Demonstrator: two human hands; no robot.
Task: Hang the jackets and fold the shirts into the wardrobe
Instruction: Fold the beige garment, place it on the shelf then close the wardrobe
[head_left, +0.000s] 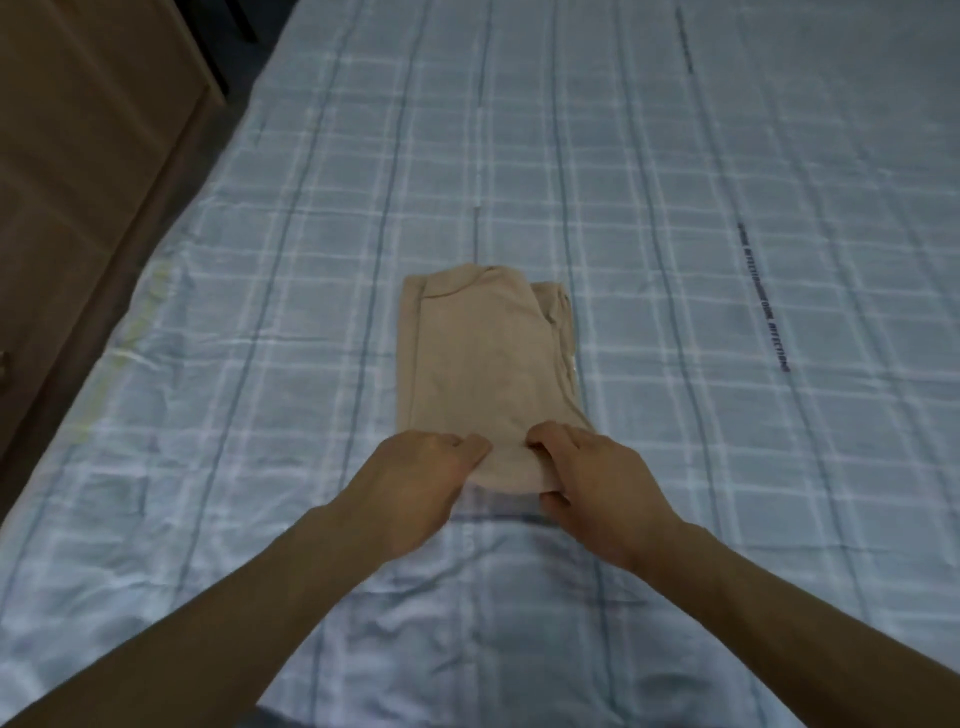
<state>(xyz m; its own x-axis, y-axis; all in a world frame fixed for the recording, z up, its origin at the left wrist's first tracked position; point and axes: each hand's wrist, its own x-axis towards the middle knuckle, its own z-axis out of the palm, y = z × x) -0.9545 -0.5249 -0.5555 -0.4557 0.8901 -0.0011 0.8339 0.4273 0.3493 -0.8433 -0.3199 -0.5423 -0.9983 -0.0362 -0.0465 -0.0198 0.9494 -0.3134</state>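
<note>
Both hands are at the near edge of the beige shirt (483, 364) on the bed (727, 467). The left hand (421, 480) presses it with bent fingers; the right hand (592, 480) pinches the hem. It seems best to lift both corners evenly and fold toward the collar, keeping the edges aligned.

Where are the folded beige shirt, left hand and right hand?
folded beige cotton shirt (483, 358): head view, middle of top panel
left hand (421, 480): head view, back of hand
right hand (605, 480): head view, back of hand
</note>
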